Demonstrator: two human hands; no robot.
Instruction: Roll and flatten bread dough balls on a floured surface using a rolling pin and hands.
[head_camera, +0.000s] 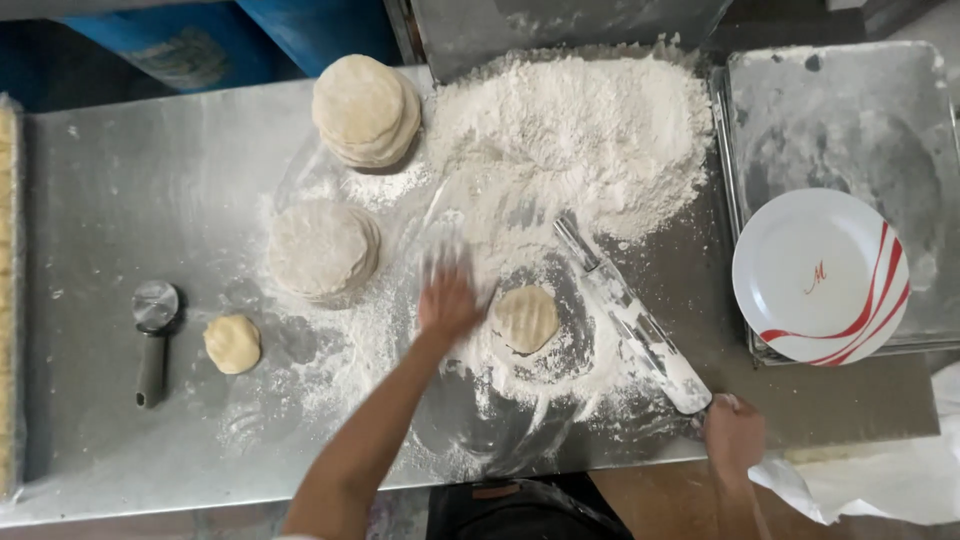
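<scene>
Steel table, heavily dusted with flour across its middle. Left hand blurred, fingers spread open, palm down on the floured surface, holding nothing, just left of a small flattened dough disc. Disc flat in a ring of flour near the table's front centre, between the two hands. Right hand at the front edge, closed around the near handle of a flour-coated rolling pin; pin laid diagonally, far end up toward the flour heap, close beside the disc on its right; contact with the disc not determinable. Large loose heap filling the back centre of the table, spilling toward the disc. Stack of rolled dough rounds at the back, left of the heap; second, lower stack nearer, left of the open hand and well within the dusted patch. Single unrolled dough ball farther left, apart from both stacks. Wheel cutter with dark handle just left of the ball, handle toward the front. Metal tray at the right end, floury, carrying a white plate with red stripes at its front. White cloth or plastic at the lower right corner, beyond the right hand.
</scene>
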